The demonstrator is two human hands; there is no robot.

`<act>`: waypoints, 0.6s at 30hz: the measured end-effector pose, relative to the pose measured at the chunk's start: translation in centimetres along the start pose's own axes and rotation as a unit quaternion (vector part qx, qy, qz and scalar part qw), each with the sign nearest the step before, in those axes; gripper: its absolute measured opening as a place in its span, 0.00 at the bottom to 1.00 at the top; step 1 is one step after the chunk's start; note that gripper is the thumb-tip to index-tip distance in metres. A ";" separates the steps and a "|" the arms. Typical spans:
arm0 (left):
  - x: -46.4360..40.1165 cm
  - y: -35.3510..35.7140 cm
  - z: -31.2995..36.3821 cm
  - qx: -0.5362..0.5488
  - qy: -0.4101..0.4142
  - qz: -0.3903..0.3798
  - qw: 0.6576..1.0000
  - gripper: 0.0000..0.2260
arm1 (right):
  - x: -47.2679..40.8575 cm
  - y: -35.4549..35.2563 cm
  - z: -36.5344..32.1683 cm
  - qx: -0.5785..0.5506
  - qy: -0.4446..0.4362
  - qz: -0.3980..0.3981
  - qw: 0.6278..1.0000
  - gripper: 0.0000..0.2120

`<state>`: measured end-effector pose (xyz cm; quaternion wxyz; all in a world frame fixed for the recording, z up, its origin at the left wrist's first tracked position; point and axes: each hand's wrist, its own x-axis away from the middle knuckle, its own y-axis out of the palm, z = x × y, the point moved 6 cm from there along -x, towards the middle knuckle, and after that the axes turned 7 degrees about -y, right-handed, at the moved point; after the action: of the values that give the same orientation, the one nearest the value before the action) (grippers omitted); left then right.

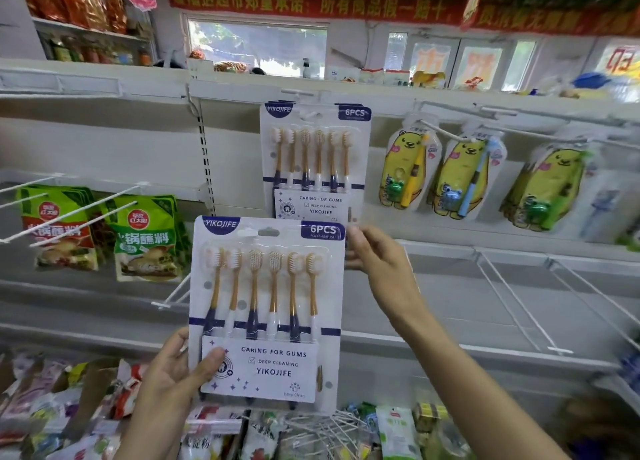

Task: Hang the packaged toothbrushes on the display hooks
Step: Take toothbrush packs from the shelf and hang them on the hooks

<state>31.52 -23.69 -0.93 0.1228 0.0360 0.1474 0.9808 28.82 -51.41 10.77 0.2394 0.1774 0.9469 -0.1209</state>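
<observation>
A six-piece toothbrush pack (268,307), white card with orange-handled brushes, is held upright in front of the shelf. My left hand (176,376) grips its lower left corner, thumb on the front label. My right hand (372,253) touches the pack's upper right edge with its fingertips. Directly above and behind, an identical toothbrush pack (313,158) hangs on a display hook (304,114) below the upper shelf rail.
Yellow bear-shaped children's toothbrush packs (408,168) hang on hooks to the right. Green sauce packets (145,237) hang at the left behind bare white hooks (83,210). Bare white wire dividers (519,303) project at lower right. Mixed snack bags (69,407) fill the bin below.
</observation>
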 end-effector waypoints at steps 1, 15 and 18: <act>-0.2 0.4 -0.1 0.001 -0.004 -0.004 1.000 0.36 | 1.1 0.4 -0.5 -0.030 0.009 -0.020 0.999 0.15; -0.4 3.9 0.7 -0.138 0.022 0.012 0.990 0.13 | 3.5 -0.6 -2.1 -0.085 -0.026 0.000 0.996 0.16; -0.6 4.4 1.9 -0.181 0.031 0.000 0.983 0.12 | 2.9 -0.6 -2.8 -0.089 -0.038 0.006 0.995 0.15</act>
<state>31.29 -27.41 2.20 0.1229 -0.0174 -0.0290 0.9918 25.08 -50.27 11.86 0.2910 0.1568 0.9429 -0.0417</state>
